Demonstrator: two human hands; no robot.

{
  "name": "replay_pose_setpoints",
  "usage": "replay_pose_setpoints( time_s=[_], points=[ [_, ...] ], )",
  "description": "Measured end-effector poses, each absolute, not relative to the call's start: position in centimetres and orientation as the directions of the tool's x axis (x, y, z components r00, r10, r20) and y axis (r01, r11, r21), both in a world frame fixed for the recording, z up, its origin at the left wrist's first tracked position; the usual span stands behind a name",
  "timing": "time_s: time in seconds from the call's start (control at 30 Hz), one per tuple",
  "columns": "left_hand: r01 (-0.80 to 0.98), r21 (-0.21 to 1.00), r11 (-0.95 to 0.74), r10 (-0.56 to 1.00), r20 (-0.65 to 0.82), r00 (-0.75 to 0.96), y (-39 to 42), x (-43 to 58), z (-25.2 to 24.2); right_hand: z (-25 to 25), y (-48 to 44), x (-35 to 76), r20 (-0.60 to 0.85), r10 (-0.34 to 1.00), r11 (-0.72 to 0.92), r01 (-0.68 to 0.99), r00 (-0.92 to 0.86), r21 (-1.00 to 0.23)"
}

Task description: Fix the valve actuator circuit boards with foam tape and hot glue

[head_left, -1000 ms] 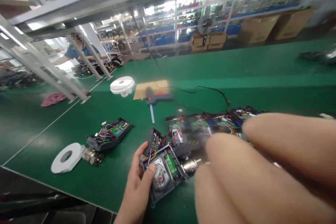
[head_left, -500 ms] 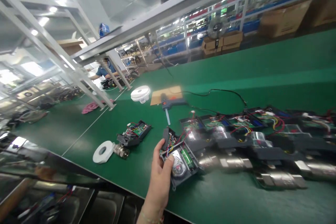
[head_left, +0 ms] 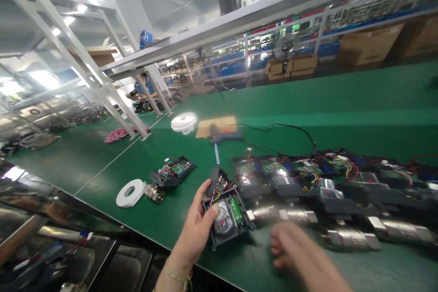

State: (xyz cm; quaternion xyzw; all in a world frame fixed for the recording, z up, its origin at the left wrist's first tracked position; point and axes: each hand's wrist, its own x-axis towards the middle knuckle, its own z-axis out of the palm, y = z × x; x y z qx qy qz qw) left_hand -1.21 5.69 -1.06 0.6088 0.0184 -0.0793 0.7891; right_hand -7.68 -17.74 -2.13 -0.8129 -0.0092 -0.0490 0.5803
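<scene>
My left hand (head_left: 195, 221) is closed on the near edge of an opened dark grey plastic electronics housing (head_left: 228, 233), thumb on top. Inside it show a round clear-covered part and a green cylinder like a battery (head_left: 236, 211). Coloured wires join it to a smaller dark piece (head_left: 216, 183) beside my fingertips. My right hand (head_left: 290, 247) is smeared by motion over the table to the right of the housing, near the metal valve bodies (head_left: 297, 216). Its fingers look curled, but whether anything is in them cannot be made out.
Several similar wired housings (head_left: 304, 164) line the right side. A glue gun (head_left: 224, 137) rests by a brown sheet (head_left: 205, 127), its cord trailing right. Leftward are another opened housing (head_left: 183, 169), a white ring (head_left: 130, 193) and a metal fitting (head_left: 155, 194). A person (head_left: 147, 86) sits far left.
My right hand has come into view from the lower right. My left hand, with the housing, appears slightly lower and further left as the camera view shifts.
</scene>
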Motion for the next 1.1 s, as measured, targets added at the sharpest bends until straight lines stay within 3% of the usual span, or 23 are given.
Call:
replay_pose_setpoints(
  time_s=[0.07,0.13,0.27,0.37,0.67,0.83,0.97,1.1],
  points=[
    [0.16,0.967,0.2,-0.16,-0.129,0.979,6.4,-1.3,-1.1,-3.4,-16.2,-7.6,-0.157,0.005,-0.217,-0.152,0.988,-0.964],
    [0.156,0.977,0.142,-0.203,-0.126,0.971,6.9,-1.4,-1.2,-3.9,-14.7,-7.3,-0.256,0.11,-0.145,-0.24,0.96,-0.96],
    [0.097,0.995,0.021,-0.209,-0.09,0.974,7.2,-1.8,-1.4,-3.2,-12.3,-6.4,-0.213,0.258,-0.004,-0.22,0.942,-0.975],
    [0.068,0.998,-0.014,-0.183,-0.069,0.981,7.1,-2.2,-1.5,-2.9,-11.0,-5.8,-0.181,0.226,0.054,-0.198,0.957,-0.979],
    [0.098,0.995,0.005,-0.081,-0.098,0.992,6.3,-2.9,-1.4,-4.3,-9.8,-6.0,-0.157,0.14,0.053,-0.166,0.978,-0.985],
    [0.144,0.989,0.037,-0.039,-0.142,0.989,5.8,-3.2,-1.0,-3.9,-10.5,-5.8,-0.177,0.185,-0.047,-0.171,0.967,-0.984],
    [0.177,0.984,0.001,-0.021,-0.177,0.984,5.7,-3.2,-0.6,-2.9,-10.3,-5.6,-0.165,0.279,0.113,-0.203,0.946,-0.973],
    [0.175,0.983,-0.05,0.036,-0.173,0.984,5.6,-3.2,-0.4,-2.4,-9.7,-5.5,-0.181,0.266,0.234,-0.245,0.947,-0.941]
  ],
)
